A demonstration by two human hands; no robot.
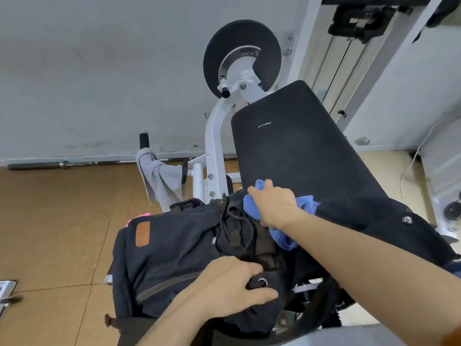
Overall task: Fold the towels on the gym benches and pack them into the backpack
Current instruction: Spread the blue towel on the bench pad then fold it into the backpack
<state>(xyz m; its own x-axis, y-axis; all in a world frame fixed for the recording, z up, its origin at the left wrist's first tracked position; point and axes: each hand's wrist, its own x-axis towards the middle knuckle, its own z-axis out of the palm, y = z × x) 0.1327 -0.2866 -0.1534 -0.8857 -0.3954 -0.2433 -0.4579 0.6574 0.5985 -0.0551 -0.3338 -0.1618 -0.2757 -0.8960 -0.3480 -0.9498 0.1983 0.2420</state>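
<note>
The right grip (pixel 273 203) clamps the towel (pixel 284 239), soft, light and floppy, bunched beneath it at the backpack (pixel 162 258) mouth; the left grip (pixel 232 283) pinches the rim. Probably best held as one bundle.

A gym, judging by the equip.: black ribbed padded bench (pixel 299 151) on a white painted steel machine frame (pixel 214 136) w/ a round black disc (pixel 219 53), chrome guide rods (pixel 324 58) behind, & a long steel barbell (pixel 62 164) on the tan floor by the wall.

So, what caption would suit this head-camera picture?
Right hand holds a blue towel at the backpack mouth; left hand grips the rim.
</note>
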